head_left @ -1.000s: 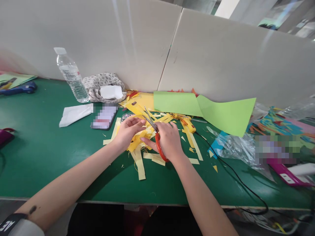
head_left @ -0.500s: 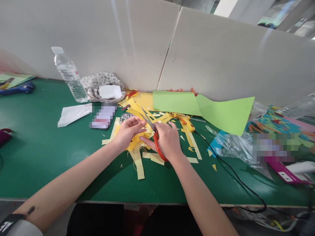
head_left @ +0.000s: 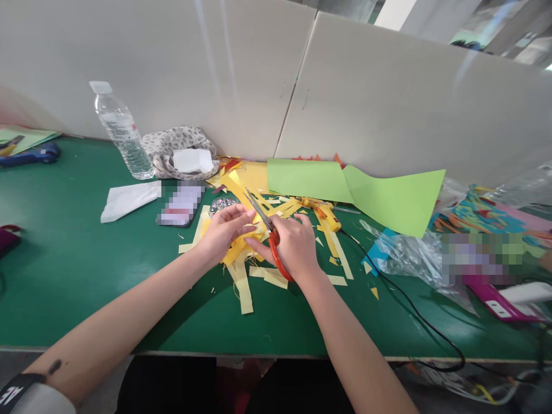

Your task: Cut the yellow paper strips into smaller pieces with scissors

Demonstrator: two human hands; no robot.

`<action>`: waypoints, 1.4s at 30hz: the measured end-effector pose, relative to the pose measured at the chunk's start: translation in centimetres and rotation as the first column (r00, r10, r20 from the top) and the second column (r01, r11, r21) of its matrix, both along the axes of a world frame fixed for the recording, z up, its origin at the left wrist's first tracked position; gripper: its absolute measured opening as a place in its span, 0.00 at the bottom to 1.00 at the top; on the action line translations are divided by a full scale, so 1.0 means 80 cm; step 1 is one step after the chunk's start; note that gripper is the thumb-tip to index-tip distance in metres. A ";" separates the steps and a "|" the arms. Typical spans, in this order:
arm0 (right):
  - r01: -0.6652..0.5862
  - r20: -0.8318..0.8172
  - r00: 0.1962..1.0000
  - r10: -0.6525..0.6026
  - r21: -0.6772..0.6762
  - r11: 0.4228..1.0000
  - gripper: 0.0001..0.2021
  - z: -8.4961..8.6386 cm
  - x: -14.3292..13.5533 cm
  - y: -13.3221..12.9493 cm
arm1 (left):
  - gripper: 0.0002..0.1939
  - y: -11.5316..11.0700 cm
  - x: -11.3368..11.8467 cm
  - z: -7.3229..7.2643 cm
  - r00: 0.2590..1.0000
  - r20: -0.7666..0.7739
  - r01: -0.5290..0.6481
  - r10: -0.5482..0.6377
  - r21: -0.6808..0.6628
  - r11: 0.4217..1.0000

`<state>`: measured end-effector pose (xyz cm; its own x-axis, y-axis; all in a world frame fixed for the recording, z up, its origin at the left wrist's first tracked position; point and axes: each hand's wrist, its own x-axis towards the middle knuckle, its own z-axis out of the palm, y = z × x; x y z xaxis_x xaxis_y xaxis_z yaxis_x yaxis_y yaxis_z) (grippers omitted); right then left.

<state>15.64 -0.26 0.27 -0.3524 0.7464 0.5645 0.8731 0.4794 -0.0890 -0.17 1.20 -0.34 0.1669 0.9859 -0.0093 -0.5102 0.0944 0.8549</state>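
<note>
Red-handled scissors are in my right hand, blades pointing up and to the left. My left hand is closed in a pinch on a yellow paper strip that rises behind the scissor blades. The two hands are close together over a pile of yellow paper strips and scraps. Part of the pile is hidden under my fingers. A small patterned round thing lies just behind my left hand.
A yellow glue gun with a black cord lies right of my hands. Behind are green paper sheets. To the left stand a water bottle, a phone and a patterned cloth. Clear plastic lies at the right.
The scissor blades have shifted slightly, their tips a little further left and up. Both hands stay in nearly the same place.
</note>
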 end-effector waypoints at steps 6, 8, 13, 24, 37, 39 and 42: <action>-0.002 -0.019 1.000 0.002 0.023 1.000 0.18 -0.003 0.001 0.001 | 0.08 0.000 0.000 0.000 1.000 -0.008 0.026 -0.026 0.014 1.000; 0.005 -0.052 0.999 -0.004 0.017 1.000 0.18 -0.003 0.001 0.001 | 0.09 0.000 0.000 0.000 0.999 -0.007 0.031 -0.031 0.008 0.999; 0.032 -0.086 0.996 -0.031 0.000 1.000 0.19 0.000 0.001 0.001 | 0.10 0.000 0.001 0.001 1.000 0.006 -0.026 0.026 -0.003 1.000; -0.012 0.037 0.999 0.014 -0.049 0.999 0.19 -0.001 -0.002 -0.001 | 0.09 0.000 0.001 -0.002 0.996 -0.047 -0.072 0.075 0.048 0.996; -0.019 0.015 1.000 0.020 -0.033 0.999 0.17 -0.001 -0.002 -0.002 | 0.09 0.000 0.001 -0.001 0.998 -0.021 -0.055 0.056 0.015 0.998; -0.013 0.020 1.000 0.014 -0.029 0.999 0.17 -0.001 -0.003 -0.002 | 0.10 0.000 0.001 -0.001 0.997 -0.034 -0.066 0.067 0.027 0.997; -0.010 0.005 1.000 0.010 -0.026 1.000 0.17 -0.002 -0.004 -0.002 | 0.10 0.000 0.001 -0.002 0.996 -0.060 -0.068 0.071 0.061 0.996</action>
